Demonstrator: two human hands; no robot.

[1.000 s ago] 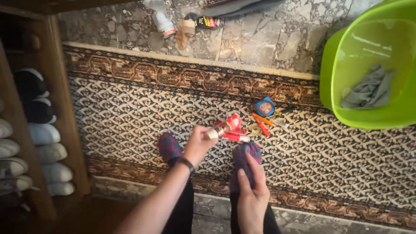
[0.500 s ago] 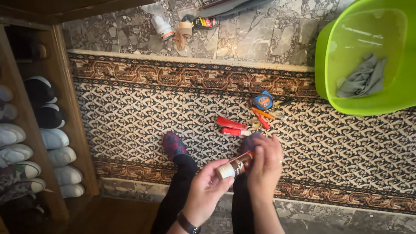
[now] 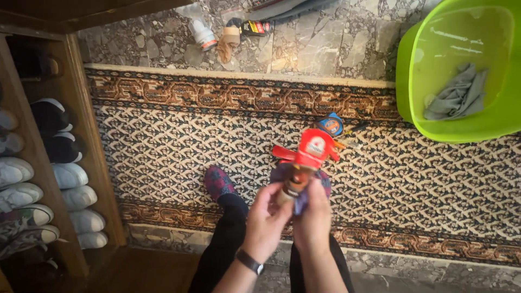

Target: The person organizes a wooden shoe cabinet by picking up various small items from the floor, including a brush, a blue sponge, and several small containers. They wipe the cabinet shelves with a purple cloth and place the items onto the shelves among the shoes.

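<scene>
From the head camera I look straight down. My left hand (image 3: 266,220) and my right hand (image 3: 313,220) are close together, and both are wrapped around a small bottle (image 3: 302,171). The left grip is clenched on the low end of the bottle. The right grip is clenched on its side, just beside the left one. The bottle sits in the air above my feet, over the rug (image 3: 163,141).

The bottle is round and thin, with a brown body and a big red cap (image 3: 315,145) on top. I think it is light and hard, like plastic. It looks smooth, so it could slip. The brown body is the best place to hold it, with the cap left free.

The rug looks soft and woven, with small brown and cream shapes. Red tubes (image 3: 285,153) and a blue round tin (image 3: 331,124) lie on it near my feet. A shiny green tub (image 3: 412,76) with a soft grey cloth (image 3: 458,95) in it stands at the right. Shoes (image 3: 65,173) sit in a wooden rack (image 3: 95,163) at the left. The floor (image 3: 325,49) past the rug is hard grey stone.
</scene>
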